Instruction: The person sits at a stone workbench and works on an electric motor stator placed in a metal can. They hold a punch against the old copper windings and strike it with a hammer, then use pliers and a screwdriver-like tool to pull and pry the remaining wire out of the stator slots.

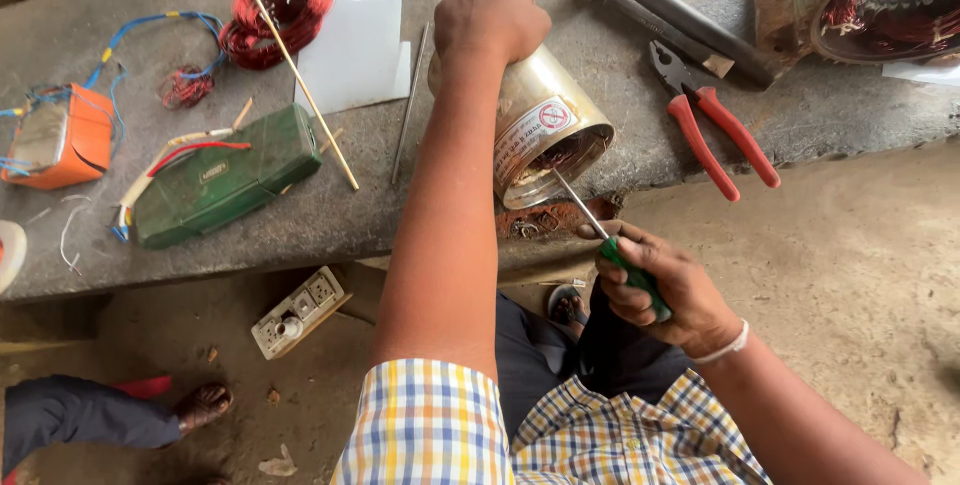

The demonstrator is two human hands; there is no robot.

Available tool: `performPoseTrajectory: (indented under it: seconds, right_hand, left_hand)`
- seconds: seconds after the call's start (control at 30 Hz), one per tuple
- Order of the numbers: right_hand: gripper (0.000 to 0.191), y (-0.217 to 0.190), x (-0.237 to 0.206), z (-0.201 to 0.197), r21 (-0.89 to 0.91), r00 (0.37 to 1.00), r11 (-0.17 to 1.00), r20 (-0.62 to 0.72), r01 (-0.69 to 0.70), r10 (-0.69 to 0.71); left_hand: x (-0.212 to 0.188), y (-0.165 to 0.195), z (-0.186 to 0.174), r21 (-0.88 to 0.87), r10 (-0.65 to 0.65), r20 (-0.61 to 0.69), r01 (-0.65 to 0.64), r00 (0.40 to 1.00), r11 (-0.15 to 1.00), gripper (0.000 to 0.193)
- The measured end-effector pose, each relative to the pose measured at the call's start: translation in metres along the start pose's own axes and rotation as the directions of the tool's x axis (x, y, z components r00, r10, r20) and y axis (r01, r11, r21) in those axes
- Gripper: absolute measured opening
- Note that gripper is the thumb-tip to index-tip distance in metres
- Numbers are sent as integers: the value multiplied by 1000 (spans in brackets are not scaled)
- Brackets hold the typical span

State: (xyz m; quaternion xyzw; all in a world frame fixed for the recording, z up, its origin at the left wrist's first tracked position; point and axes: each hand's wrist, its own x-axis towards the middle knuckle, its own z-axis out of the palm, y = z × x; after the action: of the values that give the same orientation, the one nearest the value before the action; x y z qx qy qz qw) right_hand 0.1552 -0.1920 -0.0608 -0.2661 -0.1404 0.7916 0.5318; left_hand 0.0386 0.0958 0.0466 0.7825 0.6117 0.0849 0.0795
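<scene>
My left hand (488, 17) grips the far end of a silver cylindrical motor housing (545, 130) that lies on its side at the edge of a grey stone slab (330, 210). The housing's open mouth faces me and shows copper windings inside. My right hand (655, 285) holds a green-handled screwdriver (632, 278), and its metal shaft (578, 203) reaches into the open mouth. A sticker label covers part of the housing's side.
On the slab lie red-handled pliers (715, 130), a hammer (660, 5), a green case (225, 180), an orange meter (62, 135) with wires, a red wire coil (275, 20), a thin stick (300, 80) and white sheets (355, 45). A switchboard (300, 310) sits below; another person's foot (200, 405) is at the lower left.
</scene>
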Motion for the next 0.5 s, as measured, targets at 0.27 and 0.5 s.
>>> performPoseTrajectory:
  seconds: [0.27,0.5]
  right_hand:
    - [16,-16,11,116,502,975,853,-79,-143,210]
    - [15,27,-1,108,-88,970,994,-239,-60,37]
  left_hand:
    - [-5,1,-4,-36,-66,-34,65,997,997,31]
    - [-3,-8,0,-92,3,-106,-13,994,996,24]
